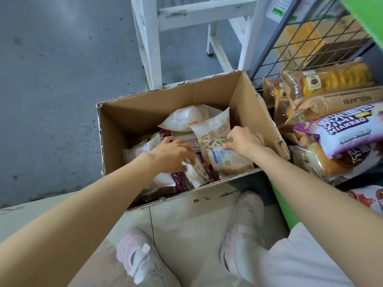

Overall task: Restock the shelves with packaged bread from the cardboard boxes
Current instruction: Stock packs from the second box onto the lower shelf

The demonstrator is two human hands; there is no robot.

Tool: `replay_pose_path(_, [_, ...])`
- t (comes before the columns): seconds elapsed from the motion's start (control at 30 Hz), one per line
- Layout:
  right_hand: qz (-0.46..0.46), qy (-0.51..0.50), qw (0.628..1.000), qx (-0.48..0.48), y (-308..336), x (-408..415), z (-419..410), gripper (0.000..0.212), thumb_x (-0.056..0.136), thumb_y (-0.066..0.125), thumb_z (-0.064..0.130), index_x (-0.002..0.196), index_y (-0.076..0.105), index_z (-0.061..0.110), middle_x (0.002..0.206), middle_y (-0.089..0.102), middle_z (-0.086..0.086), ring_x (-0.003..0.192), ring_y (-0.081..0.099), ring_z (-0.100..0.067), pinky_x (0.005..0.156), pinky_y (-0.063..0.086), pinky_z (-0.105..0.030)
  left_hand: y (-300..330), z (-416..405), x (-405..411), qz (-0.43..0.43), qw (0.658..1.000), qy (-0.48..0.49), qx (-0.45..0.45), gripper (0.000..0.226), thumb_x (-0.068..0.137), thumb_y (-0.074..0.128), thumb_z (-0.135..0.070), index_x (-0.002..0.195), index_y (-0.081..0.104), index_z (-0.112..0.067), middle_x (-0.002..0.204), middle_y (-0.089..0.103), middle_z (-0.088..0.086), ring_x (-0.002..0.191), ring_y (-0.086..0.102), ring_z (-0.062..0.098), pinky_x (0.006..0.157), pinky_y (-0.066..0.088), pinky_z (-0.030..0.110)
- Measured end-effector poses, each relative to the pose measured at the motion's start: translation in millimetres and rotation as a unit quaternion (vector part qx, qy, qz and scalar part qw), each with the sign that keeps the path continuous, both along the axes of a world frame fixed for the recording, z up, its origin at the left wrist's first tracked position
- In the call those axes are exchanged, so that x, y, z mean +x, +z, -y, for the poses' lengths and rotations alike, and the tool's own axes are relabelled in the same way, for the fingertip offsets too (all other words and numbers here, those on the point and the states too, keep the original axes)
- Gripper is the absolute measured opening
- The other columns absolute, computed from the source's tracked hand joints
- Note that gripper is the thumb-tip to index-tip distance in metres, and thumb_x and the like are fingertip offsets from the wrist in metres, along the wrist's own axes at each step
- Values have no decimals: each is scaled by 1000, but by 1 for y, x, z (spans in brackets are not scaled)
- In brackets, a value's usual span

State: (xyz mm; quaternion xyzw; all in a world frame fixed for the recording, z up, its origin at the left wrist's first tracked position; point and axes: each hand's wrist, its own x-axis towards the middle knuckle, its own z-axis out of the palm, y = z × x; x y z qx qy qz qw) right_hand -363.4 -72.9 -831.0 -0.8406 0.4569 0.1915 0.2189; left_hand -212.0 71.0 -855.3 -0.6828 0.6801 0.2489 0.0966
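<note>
Bread packets (211,131) in the cardboard box (145,112): each hand, left (174,155) and right (242,141), pinches one.

An open brown cardboard box (145,112) on the floor holds jumbled white and purple bread packets (209,131).

- An open brown cardboard box (145,112) stands on the floor, holding soft plastic bread packets.
- The left hand (173,155) reaches into the box, its fingers curled round a small white packet with a purple edge (195,172).
- The right hand (243,141) pinches a clear-fronted cream bread packet (226,160) near the box's right wall.
- A white-and-purple bread bag (350,129) lies on a heap of packaged loaves just right of the box.
- Two pale pink-and-white shoes (244,230) stand on light floor tiles below the box.
</note>
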Motion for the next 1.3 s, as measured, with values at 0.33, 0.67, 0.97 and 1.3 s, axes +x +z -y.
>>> replay_pose_path(0.33, [194,-79,978,-24,114,-26,1,46,85,67,32,49,43,17,52,39,2,52,40,-15,47,23,-28,111,18,-19,41,966,130,-221,26,96,48,-29,115,65,-23,125,54,-6,113,42,22,90,30,35])
replay_pose_path(0.67, [345,-113,916,-172,299,-92,-33,26,89,63,25,78,66,2,76,64,-15,69,60,-27,63,52,-36,291,12,-83,111,887,136,-427,21,97,47,-19,111,63,-18,114,59,5,109,43,29,84,36,40])
replay_pose_path(0.97, [440,-302,816,-223,394,-160,-9,16,93,58,20,106,67,18,101,63,-6,67,59,-20,61,60,-39,395,68,-127,92,869,98,-476,23,98,45,-8,114,61,-14,116,55,9,107,43,29,78,35,41])
replay_pose_path(1.3, [291,-416,826,-245,388,-189,75,29,91,46,4,117,57,5,125,56,-22,108,58,-42,91,51,-49,408,170,-167,-29,928,-36,-370,28,95,52,-15,119,61,-5,128,48,14,122,39,31,100,36,42])
